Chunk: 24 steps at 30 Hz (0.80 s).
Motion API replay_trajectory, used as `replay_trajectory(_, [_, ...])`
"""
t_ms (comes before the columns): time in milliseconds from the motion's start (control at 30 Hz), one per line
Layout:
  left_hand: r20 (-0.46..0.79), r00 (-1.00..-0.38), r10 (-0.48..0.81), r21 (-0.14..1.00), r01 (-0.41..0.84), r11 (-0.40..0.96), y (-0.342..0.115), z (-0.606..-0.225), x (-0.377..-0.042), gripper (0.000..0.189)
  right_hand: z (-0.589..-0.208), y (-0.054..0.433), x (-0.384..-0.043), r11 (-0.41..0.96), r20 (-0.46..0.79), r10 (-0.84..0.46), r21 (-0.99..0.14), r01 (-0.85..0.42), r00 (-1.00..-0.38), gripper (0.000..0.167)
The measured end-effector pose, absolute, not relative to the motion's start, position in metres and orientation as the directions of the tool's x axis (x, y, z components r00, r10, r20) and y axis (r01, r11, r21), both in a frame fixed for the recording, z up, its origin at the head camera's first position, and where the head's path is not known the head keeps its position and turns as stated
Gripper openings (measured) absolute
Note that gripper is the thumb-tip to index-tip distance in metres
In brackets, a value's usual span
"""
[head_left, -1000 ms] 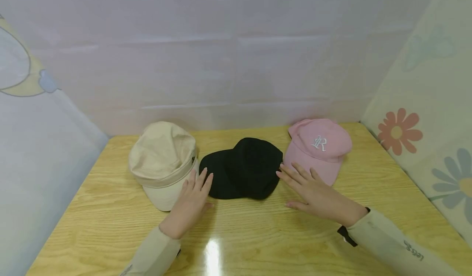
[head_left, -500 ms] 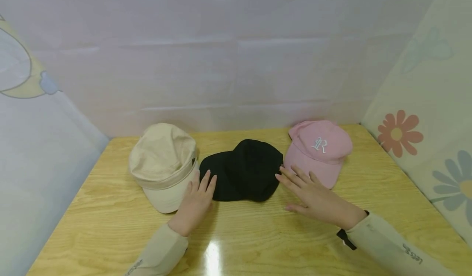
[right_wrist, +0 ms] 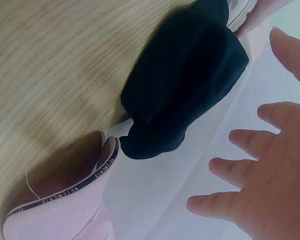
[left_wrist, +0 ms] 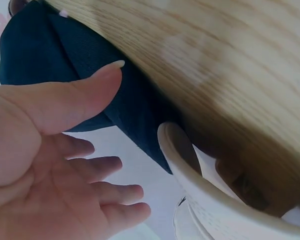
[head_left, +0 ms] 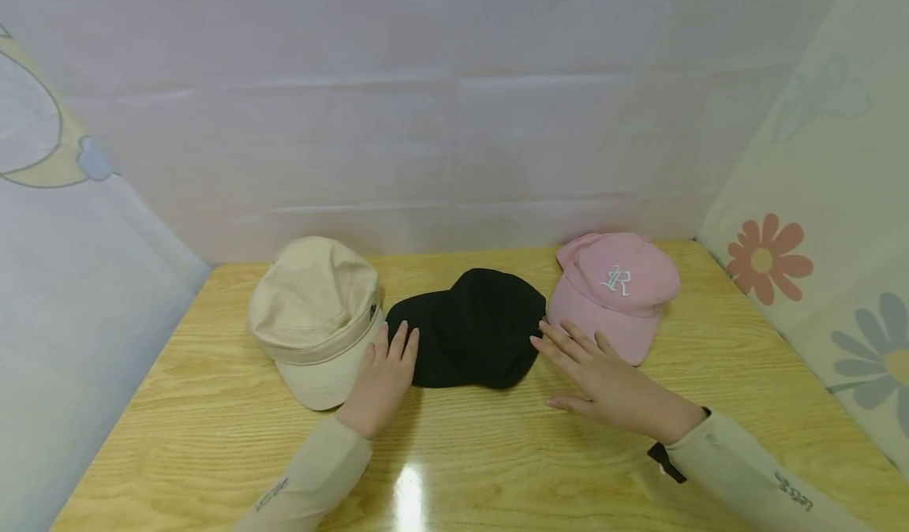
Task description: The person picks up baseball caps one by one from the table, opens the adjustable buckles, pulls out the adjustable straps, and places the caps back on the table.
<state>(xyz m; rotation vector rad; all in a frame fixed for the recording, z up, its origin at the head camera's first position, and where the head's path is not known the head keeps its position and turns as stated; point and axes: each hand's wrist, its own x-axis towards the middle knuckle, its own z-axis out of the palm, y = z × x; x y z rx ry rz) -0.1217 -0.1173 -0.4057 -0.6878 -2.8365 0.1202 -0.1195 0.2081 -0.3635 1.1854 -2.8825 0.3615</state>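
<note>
A black cap (head_left: 490,327) lies in the middle of the table, its brim pointing left. My left hand (head_left: 383,374) is at that brim, fingers extended, with the cream cap (head_left: 316,315) just to its left. In the left wrist view the thumb (left_wrist: 85,95) overlaps the black cap and the other fingers are spread and bare. To the right, my right hand (head_left: 596,370) hovers by the black cap's crown with straight, spread fingers, in front of the pink cap (head_left: 618,283) with its white letter. Nothing lies in the right palm (right_wrist: 285,180).
The caps stand in a row on a light wooden table (head_left: 483,469) before a pale cloth backdrop (head_left: 454,137). Cloth walls rise on both sides; the right one carries printed flowers (head_left: 763,260). A black strap (head_left: 666,462) hangs at the right wrist.
My left hand has shifted slightly to the right, further over the black brim's near edge. The right hand and the caps stay nearly where they were.
</note>
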Motion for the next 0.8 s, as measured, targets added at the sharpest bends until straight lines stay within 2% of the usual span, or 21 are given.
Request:
replay_trajectory(533, [0.096,-0.879,0.466,-0.184,0.445,0.877,-0.107,-0.406,-0.133,0.043,-0.363,0.208,-0.119,0.689,0.076,-0.693,-0.224,-0.690,-0.717,0.078])
replay_trajectory(800, [0.021,-0.850,0.526,-0.287,0.499,0.818,-0.101,-0.403,-0.135,0.042,-0.363,0.209,-0.118,0.684,0.074,-0.694,-0.242,-0.688,-0.716,0.076])
